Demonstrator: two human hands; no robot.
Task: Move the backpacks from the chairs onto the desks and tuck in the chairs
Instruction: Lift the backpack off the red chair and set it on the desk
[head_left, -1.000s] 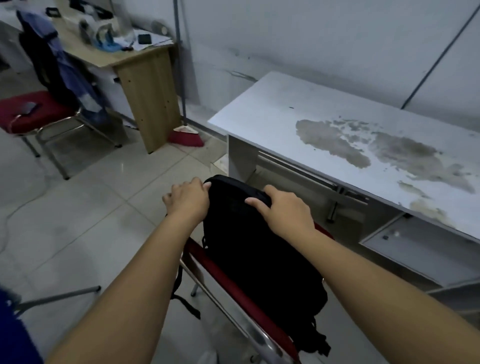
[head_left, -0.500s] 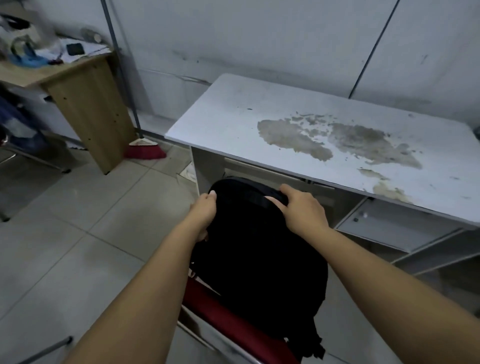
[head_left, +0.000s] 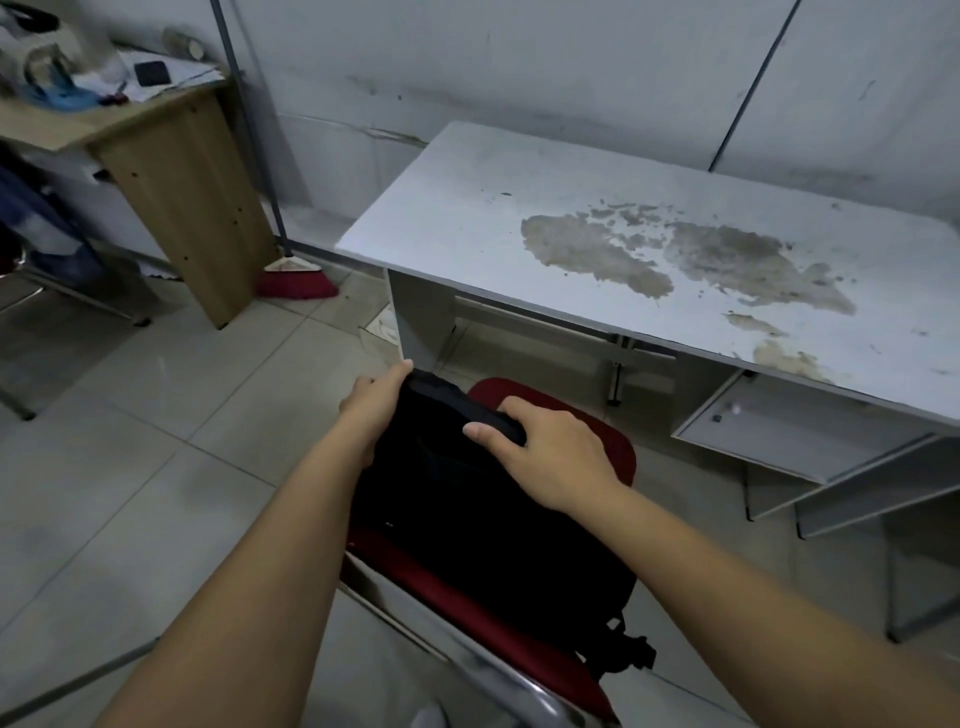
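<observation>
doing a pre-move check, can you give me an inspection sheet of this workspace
surface: white desk, top bare with large brown worn patches.
job's things: black backpack on the red chair, in front of the white desk; chair not tucked in.
clutter: papers and small items on the wooden desk at far left; red broom on the floor beside it.
hands: left hand grips the backpack's top left edge; right hand grips its top.
cables: nothing seen.
surroundings: tiled floor, scuffed white wall, second chair with blue cloth at far left.
</observation>
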